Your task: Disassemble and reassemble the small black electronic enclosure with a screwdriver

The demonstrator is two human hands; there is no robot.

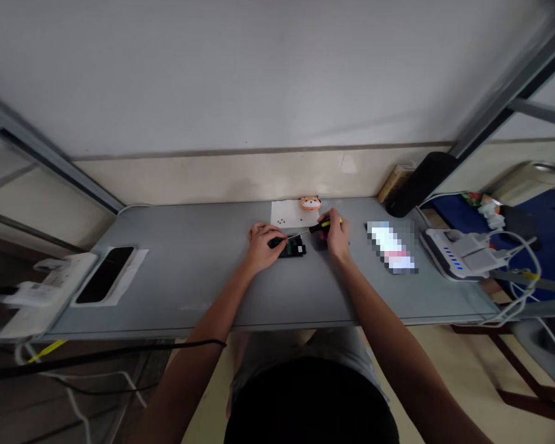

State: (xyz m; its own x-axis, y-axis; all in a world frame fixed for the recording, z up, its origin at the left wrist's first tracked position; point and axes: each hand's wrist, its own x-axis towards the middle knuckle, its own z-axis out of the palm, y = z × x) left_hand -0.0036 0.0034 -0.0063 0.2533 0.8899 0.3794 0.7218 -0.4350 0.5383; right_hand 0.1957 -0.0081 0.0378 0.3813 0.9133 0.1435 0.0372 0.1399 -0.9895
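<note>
My right hand is closed around the handle of a black and yellow screwdriver, its shaft pointing left. The shaft's tip meets a small black device with a green circuit board that lies on the grey desk. My left hand grips the left end of this device, fingers bent over it, and covers that part. Just behind is a white sheet of paper with several tiny dark pieces, probably screws, on it. An orange and white animal-faced object sits on the paper's back right corner.
A phone with a lit, blurred screen lies to the right, beside a white power strip with cables. A black cylinder and a box stand at the back right. On the left are a dark phone and another power strip.
</note>
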